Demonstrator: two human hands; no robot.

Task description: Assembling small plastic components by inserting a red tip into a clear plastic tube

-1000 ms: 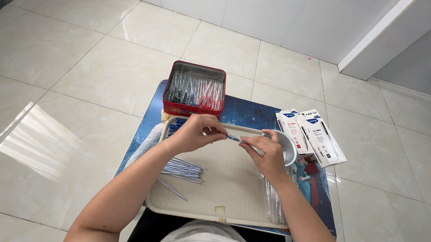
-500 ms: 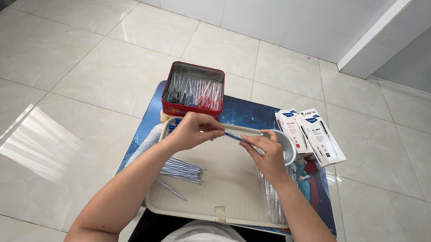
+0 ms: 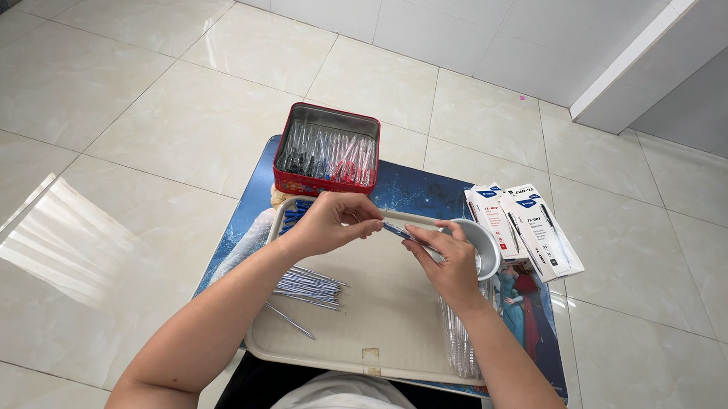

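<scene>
From my head camera, my left hand (image 3: 330,223) pinches one end of a blue pen (image 3: 397,230) and my right hand (image 3: 451,261) closes its fingertips on the other, both above the beige tray (image 3: 391,328); I judge it goes best keeping the parts in line. Beyond the tray: one red tin (image 3: 327,150). Right of it: one metal bowl (image 3: 481,244) and two white boxes (image 3: 522,230). On it: one bundle of refills (image 3: 307,285), too many to count.

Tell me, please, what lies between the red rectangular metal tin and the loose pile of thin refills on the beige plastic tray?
In the head view, the left hand lies between the tin and the refills.
</scene>
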